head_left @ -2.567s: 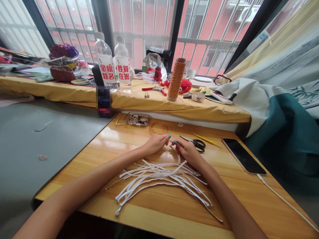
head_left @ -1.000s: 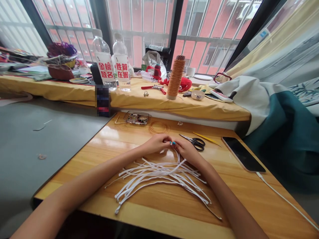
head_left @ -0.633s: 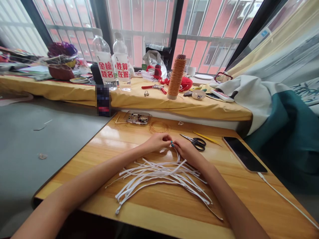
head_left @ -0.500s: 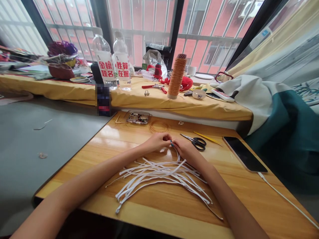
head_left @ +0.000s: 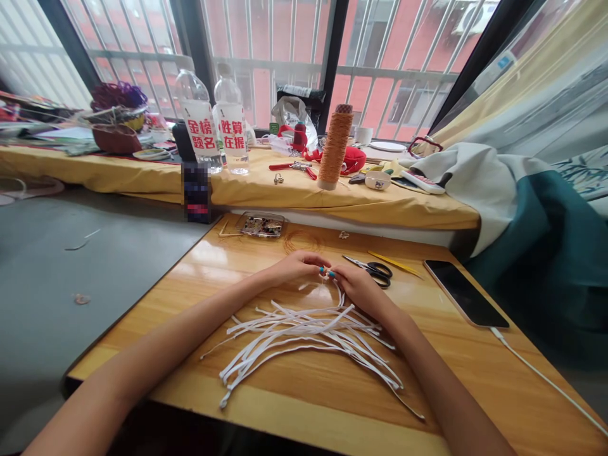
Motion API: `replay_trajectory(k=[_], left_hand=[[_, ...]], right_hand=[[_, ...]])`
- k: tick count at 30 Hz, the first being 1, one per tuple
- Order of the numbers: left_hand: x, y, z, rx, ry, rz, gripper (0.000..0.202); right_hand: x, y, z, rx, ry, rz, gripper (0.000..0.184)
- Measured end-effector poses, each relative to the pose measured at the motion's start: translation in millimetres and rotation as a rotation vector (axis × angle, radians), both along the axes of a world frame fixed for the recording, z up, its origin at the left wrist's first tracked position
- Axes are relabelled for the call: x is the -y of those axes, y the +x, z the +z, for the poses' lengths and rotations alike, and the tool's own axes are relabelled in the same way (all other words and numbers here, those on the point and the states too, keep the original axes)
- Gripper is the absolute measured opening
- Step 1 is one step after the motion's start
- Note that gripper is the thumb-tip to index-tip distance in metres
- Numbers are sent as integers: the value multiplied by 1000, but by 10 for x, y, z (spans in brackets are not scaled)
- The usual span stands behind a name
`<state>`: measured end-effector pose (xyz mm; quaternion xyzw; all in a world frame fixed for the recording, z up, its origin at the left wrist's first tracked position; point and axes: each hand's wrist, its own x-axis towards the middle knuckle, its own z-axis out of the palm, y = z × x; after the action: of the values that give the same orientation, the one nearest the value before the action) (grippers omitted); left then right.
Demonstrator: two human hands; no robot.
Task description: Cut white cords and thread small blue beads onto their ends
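My left hand [head_left: 300,267] and my right hand [head_left: 354,282] meet fingertip to fingertip above the wooden table. Both are closed in a pinch on a white cord [head_left: 340,294], which loops down below my right fingers. Exactly how the cord lies between the fingertips is too small to make out. Just in front of my wrists, a loose bundle of white cords [head_left: 308,335] spreads across the table in curved strands. Black-handled scissors [head_left: 375,271] lie beside my right hand, with yellow tweezers [head_left: 394,263] behind them.
A phone [head_left: 465,292] with a white cable lies on the right of the table [head_left: 475,373]. At the back are a clear box of beads [head_left: 261,225] and a coil of thin orange thread [head_left: 303,241]. An orange thread spool [head_left: 335,149] and two bottles stand on the yellow-covered ledge.
My fingertips have moved slightly apart and turned, so the blue nails and a bit of white between them show more. The bundle has stayed put.
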<state>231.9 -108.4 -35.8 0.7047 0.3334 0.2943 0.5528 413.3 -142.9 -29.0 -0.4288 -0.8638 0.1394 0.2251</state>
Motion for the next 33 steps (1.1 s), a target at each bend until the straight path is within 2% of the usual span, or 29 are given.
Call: replay_trajectory(k=[7,12,21,24,27,30,33], left_hand=[[-17,-10,-57,5,91,-76,34],[-30,5,-72,6,149,-71,34],[-10,11,-69,65,29,-77,31],[6,13,-53,82,42,-67,39],[44,26,-16,46,199,-13,48],[93,41,32,-51,371,38,26],[113,42,63,-82,371,72,11]], right_hand=[[-2,-6,-2,-42,-6,8,24],[-16,-19,-34,-51,4,1,24],[3,6,8,-97,-77,-17,23],[-2,11,21,-123,-132,-55,24],[-15,14,32,-202,-217,-132,24],[-16,12,57,-305,-406,-131,27],[2,-6,91,-413,-631,-108,34]])
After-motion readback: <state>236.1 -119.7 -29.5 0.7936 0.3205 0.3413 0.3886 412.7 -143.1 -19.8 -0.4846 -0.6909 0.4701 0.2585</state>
